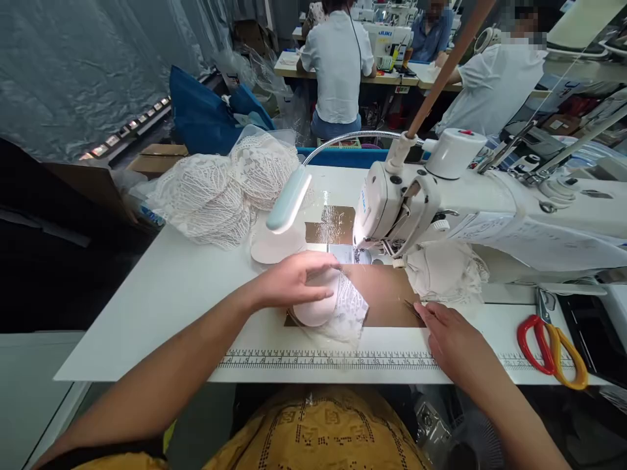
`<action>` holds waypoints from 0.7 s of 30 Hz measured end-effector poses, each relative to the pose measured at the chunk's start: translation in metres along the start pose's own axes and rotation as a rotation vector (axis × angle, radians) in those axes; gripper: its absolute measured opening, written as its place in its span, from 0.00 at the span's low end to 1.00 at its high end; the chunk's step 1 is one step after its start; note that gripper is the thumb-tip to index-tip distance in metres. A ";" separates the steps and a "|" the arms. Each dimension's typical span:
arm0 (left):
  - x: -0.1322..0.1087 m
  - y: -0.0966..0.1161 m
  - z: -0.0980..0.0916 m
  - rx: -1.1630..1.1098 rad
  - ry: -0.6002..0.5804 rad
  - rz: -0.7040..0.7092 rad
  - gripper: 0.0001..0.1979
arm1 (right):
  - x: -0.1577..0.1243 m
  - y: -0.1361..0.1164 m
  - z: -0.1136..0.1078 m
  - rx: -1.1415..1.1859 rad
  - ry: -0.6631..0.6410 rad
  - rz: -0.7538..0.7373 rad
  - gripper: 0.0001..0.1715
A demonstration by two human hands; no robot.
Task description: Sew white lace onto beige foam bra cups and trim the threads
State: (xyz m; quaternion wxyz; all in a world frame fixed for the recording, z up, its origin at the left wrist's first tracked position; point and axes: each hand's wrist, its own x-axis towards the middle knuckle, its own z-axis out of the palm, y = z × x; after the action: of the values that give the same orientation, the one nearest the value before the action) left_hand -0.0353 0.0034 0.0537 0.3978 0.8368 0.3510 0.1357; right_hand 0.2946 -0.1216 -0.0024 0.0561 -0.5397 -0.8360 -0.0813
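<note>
My left hand (pixel 298 281) rests over a pale foam cup (pixel 318 305), its thumb and fingers apart around the upper side. White lace (pixel 350 307) spreads from the cup's right side onto brown board (pixel 386 294). My right hand (pixel 443 329) pinches small dark tweezers (pixel 413 307) whose tips point up and left, right of the lace. Just behind the left hand is the needle area of a white sewing machine (pixel 377 202). Another pale cup piece (pixel 277 241) lies behind my left wrist.
White lace pieces (pixel 210 189) are heaped at the back left. A lamp (pixel 289 199) hangs low over the table. Folded white fabric (pixel 445 267) sits beneath the machine arm. Red-and-yellow scissors (pixel 553 346) lie right, near a printed ruler (pixel 323 360). People sit beyond.
</note>
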 end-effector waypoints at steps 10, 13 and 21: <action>0.014 -0.023 0.003 -0.327 -0.048 -0.222 0.22 | -0.003 -0.008 -0.016 0.377 0.004 0.194 0.24; 0.011 -0.023 0.005 -0.437 -0.077 -0.244 0.15 | 0.016 -0.022 -0.020 0.545 -0.027 0.270 0.21; 0.008 -0.023 0.009 -0.496 -0.115 -0.176 0.14 | 0.091 -0.056 -0.026 0.923 -0.104 0.297 0.13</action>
State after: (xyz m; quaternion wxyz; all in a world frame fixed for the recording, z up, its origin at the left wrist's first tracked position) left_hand -0.0354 0.0138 0.0298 0.6202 0.6864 0.3551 0.1346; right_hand 0.2065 -0.0679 0.0350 0.2588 -0.5754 -0.7005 0.3335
